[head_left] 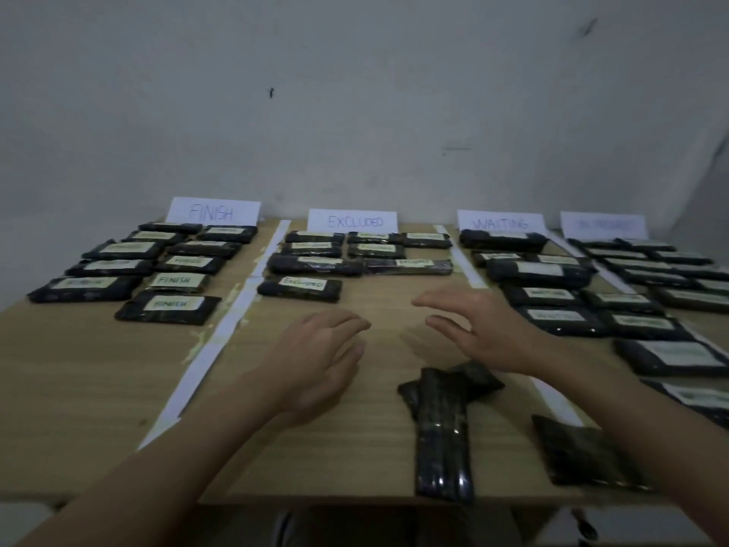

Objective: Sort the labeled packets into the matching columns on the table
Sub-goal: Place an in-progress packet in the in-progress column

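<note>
both hands, left hand (319, 361) and right hand (485, 333), hover empty with loose fingers above the tabletop (98, 388), while the unsorted packets (443, 432) lie label-down nearer the person, long axis running away, closer to the right hand.

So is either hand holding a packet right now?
No, the left hand and the right hand hover with relaxed fingers above the bare table, gripping nothing.

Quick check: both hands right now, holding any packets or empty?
Left hand: open, fingers loosely curled, holding nothing, above the table.
Right hand: open, fingers extended, holding nothing, beyond the unsorted packets.
</note>
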A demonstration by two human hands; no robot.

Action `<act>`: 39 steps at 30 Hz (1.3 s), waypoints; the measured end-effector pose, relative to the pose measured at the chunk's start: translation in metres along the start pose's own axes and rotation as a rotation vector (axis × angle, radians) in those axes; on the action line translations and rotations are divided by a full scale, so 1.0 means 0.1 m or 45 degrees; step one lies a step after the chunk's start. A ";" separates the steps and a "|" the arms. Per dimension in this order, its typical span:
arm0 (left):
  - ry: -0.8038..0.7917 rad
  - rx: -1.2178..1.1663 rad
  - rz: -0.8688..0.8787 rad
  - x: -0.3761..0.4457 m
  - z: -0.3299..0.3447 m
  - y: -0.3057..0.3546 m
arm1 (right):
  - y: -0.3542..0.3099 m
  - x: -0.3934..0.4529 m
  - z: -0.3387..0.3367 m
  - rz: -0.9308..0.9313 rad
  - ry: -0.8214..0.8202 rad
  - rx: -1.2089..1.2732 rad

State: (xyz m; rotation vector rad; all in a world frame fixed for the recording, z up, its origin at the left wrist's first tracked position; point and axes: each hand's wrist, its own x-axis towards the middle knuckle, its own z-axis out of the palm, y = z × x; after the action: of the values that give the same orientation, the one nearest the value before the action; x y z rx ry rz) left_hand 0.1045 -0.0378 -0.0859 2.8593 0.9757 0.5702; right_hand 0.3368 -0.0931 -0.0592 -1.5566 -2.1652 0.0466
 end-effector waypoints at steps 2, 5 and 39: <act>-0.026 -0.016 0.057 0.06 0.06 0.12 | 0.07 -0.21 -0.08 -0.004 -0.040 0.002; -0.030 -0.027 0.119 0.12 0.15 0.25 | 0.03 -0.46 -0.15 -0.104 -0.124 -0.004; 0.279 -1.781 -0.583 0.47 -0.04 0.18 | 0.08 0.18 -0.16 0.450 0.581 1.073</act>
State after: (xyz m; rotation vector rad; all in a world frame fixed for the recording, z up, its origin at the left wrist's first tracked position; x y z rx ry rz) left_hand 0.1478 -0.0244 -0.0635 1.3271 0.7171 0.9738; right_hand 0.3455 -0.0774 -0.0413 -1.2438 -1.2369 0.5758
